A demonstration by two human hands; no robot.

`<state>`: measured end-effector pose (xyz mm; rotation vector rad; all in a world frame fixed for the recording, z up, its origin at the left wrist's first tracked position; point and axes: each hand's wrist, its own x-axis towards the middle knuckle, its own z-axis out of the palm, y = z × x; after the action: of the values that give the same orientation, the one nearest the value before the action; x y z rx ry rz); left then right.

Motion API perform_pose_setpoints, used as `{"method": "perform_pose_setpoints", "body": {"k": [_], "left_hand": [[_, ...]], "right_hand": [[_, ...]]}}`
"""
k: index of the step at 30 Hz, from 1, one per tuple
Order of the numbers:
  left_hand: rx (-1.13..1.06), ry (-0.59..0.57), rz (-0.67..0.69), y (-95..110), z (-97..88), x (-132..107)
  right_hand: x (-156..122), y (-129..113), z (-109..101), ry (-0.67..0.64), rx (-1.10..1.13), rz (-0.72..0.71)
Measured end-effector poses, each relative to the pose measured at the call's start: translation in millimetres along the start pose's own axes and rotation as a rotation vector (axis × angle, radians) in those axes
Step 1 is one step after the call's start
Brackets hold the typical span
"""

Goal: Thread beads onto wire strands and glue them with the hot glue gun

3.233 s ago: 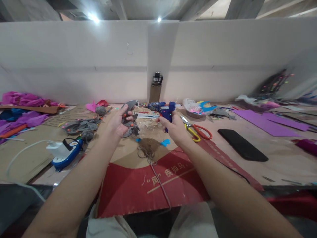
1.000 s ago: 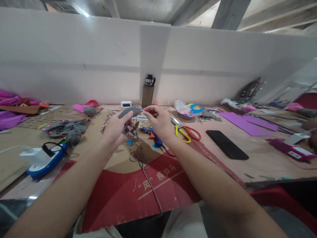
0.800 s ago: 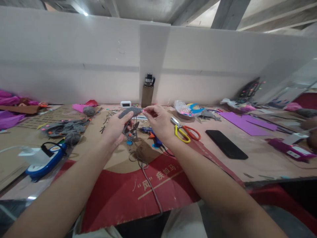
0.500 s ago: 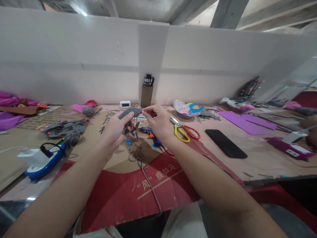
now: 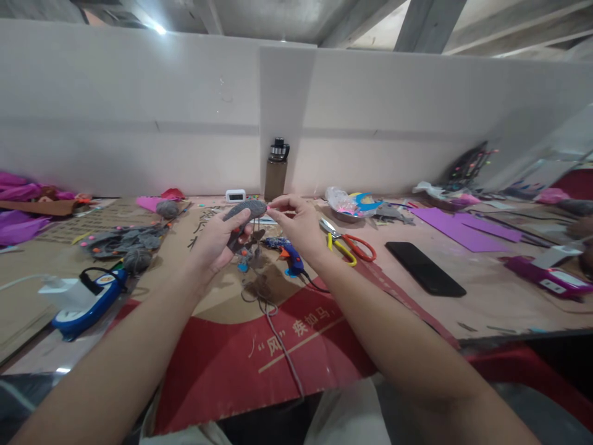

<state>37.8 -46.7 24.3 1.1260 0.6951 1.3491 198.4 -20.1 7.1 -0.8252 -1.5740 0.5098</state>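
My left hand [image 5: 217,238] is closed round a grey felt piece [image 5: 243,212] shaped like a fish, held up over the table with dangling grey bits and small orange dots below it. My right hand [image 5: 299,225] pinches at the right tip of that felt piece with thumb and forefinger; something tiny and pink may be between them. A blue glue gun [image 5: 288,254] lies on the cardboard just under my right hand, its cord trailing toward me. A coil of brown twine [image 5: 259,290] lies below the hands.
Yellow and orange scissors [image 5: 345,246] and a black phone [image 5: 425,276] lie to the right. Purple sheets [image 5: 458,228], a brown bottle [image 5: 276,170] at the back wall, grey felt pieces [image 5: 123,240] and a blue power strip [image 5: 81,296] on the left.
Earlier my right hand held the blue glue gun up; it now lies on the cardboard and that hand pinches the felt piece's tip. In the last second both hands barely moved.
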Motion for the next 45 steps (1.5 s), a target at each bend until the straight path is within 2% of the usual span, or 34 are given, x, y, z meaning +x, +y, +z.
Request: {"method": "perform_pose_setpoints", "body": {"k": [5, 13, 17, 21, 26, 36, 45], "left_hand": [[0.038, -0.027, -0.019, 1, -3.2, 1], [0.068, -0.107, -0.046, 1, -7.9, 3], [0.062, -0.103, -0.053, 0, -9.1, 3], [0.018, -0.066, -0.056, -1, -9.4, 4], [-0.004, -0.044, -0.023, 0, -8.9, 4], [0.082, -0.049, -0.022, -3, -7.6, 4], [0.044, -0.049, -0.045, -2, -7.0, 5]], "right_hand": [[5, 3, 2, -0.045, 0.27, 0.123], [5, 3, 2, -0.067, 0.505, 0.282], [5, 3, 1, -0.089, 0.57, 0.321], [5, 2, 0, -0.151, 0.607, 0.396], [6, -3, -2, -0.152, 0.636, 0.476], [5, 8, 3, -0.103, 0.38, 0.343], [5, 2, 2, -0.123, 0.456, 0.441]]}}
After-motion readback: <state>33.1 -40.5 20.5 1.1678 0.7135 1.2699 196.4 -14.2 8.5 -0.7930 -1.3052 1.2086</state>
